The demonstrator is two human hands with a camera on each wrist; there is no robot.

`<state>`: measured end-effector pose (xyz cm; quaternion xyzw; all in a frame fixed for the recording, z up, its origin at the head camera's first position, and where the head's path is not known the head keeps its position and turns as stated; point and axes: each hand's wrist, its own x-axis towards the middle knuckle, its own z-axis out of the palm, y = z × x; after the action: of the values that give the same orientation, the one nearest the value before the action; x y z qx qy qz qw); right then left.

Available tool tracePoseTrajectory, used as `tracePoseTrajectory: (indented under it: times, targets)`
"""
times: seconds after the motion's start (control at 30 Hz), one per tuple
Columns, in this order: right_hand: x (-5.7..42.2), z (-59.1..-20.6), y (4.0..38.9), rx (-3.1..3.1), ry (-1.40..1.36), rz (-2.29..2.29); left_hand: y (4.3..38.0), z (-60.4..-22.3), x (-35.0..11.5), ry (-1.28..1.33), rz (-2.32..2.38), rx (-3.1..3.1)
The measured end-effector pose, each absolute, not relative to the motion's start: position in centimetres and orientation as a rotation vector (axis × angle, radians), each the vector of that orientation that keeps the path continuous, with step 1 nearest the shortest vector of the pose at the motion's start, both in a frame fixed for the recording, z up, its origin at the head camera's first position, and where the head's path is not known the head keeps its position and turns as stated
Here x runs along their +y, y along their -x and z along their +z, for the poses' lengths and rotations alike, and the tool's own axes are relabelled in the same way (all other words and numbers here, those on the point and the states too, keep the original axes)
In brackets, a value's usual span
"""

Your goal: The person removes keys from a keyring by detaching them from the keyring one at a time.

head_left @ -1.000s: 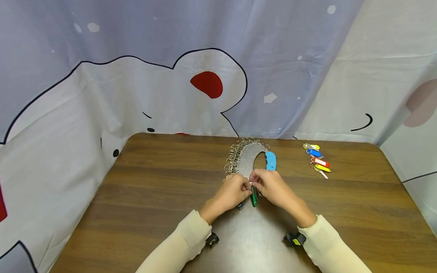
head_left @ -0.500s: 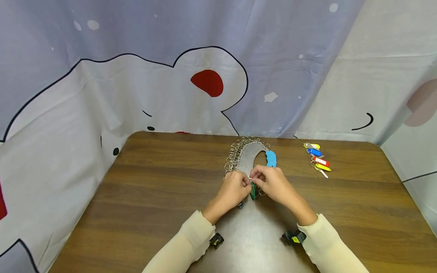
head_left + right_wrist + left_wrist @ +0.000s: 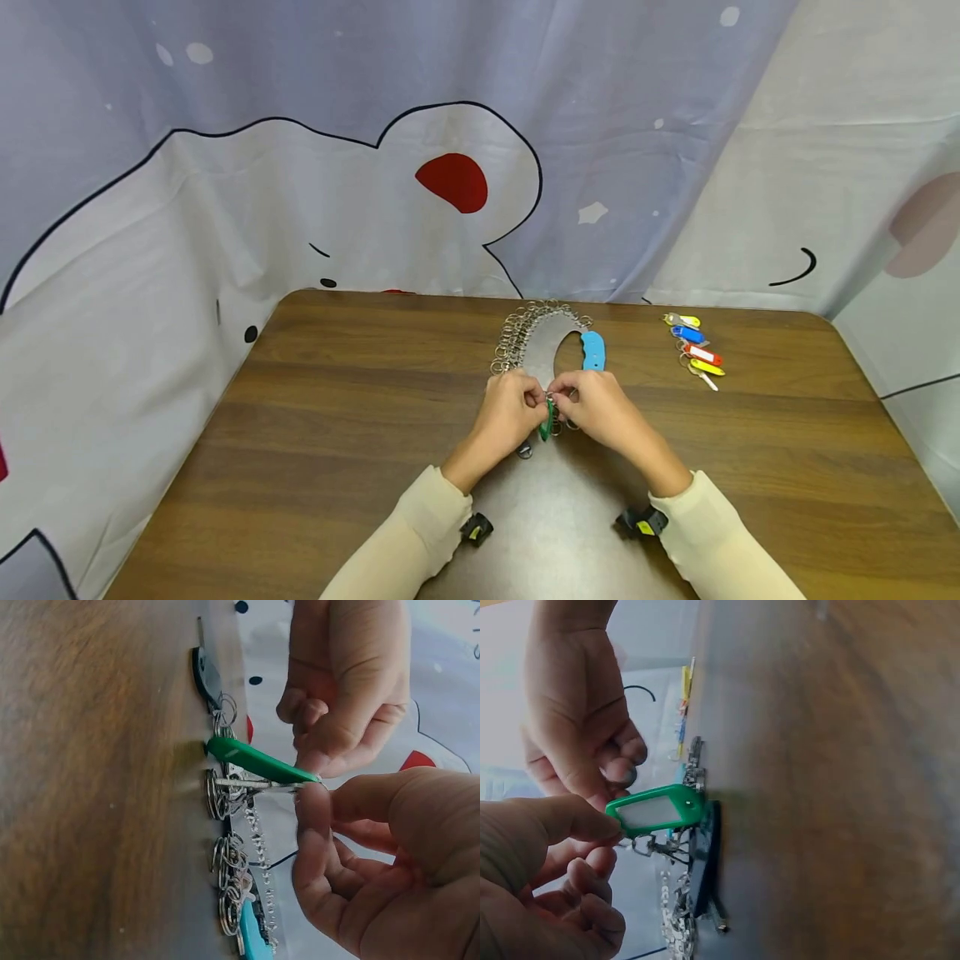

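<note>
In the head view a curved metal key-ring holder (image 3: 542, 354) with a light-blue grip (image 3: 593, 352) lies on the table, small split rings lining its edge. Over its near end both hands meet. My left hand (image 3: 504, 408) pinches the end of a green key tag (image 3: 652, 810) with a white label. Close against it, my right hand (image 3: 600, 404) pinches thumb to forefinger at the ring end of the tag. A key hangs by the tag in the right wrist view. Fingertips hide the small ring itself. A black-headed key (image 3: 206, 675) lies beside the holder.
Several tagged keys lie in a loose row at the back right, among them a blue key tag (image 3: 687, 334), a red key tag (image 3: 702, 355) and a yellow key tag (image 3: 707, 367). A patterned curtain (image 3: 337, 208) hangs behind the wooden table (image 3: 360, 400).
Both hands have stayed together at the holder's near end with small finger shifts. The green tag has moved slightly up and left, its lower end swinging left.
</note>
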<state>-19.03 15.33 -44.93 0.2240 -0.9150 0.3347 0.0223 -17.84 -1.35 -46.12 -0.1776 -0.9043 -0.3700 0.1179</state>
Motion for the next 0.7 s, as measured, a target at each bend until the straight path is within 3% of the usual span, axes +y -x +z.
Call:
tracePoseTrajectory:
  times: [0.27, 0.57, 0.7]
  targets:
    - [15.7, -45.1, 19.3, -2.842, -0.718, 1.126, 18.2, -46.3, -2.1, 0.463, -1.220, -2.732]
    - [15.8, -45.3, 19.3, -2.838, -0.742, 1.184, 19.6, -46.2, -2.9, 0.150, -2.228, -2.643]
    - [15.8, -45.6, 19.4, -2.773, -0.805, 1.127, 20.1, -46.2, -3.0, 0.022, -2.443, -2.576]
